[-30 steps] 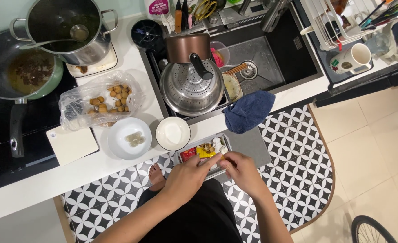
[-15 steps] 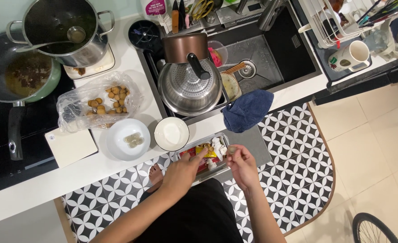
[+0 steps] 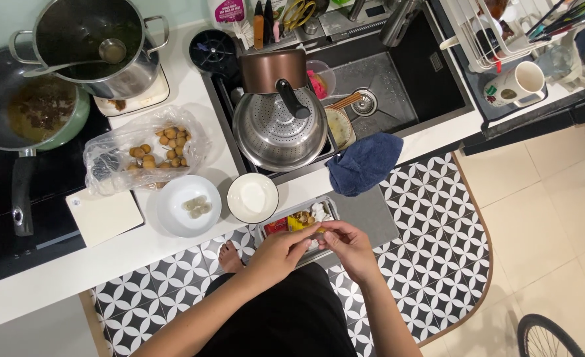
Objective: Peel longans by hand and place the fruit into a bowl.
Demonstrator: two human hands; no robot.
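Observation:
My left hand (image 3: 280,250) and my right hand (image 3: 346,239) meet over a small rectangular metal tray (image 3: 264,230) at the counter's front edge. Between the fingertips of both hands is a small brown fruit (image 3: 319,229), pinched from each side. The tray holds scraps in red, yellow and brown. Just left of it stand a white bowl (image 3: 253,197) with nothing visible inside and a white plate (image 3: 188,205) with a few pale peeled fruits. Further left lies a clear plastic bag of brown round fruits (image 3: 148,153).
A metal colander (image 3: 279,129) with a brown pan above it sits in the sink. A blue cloth (image 3: 364,162) hangs over the counter edge. A steel pot (image 3: 95,41) and a green frying pan (image 3: 25,112) stand on the stove. A white board (image 3: 104,215) lies left.
Both hands have stayed over the tray, shifting a little; the fingertips now come together on the small fruit. Nothing else on the counter has moved.

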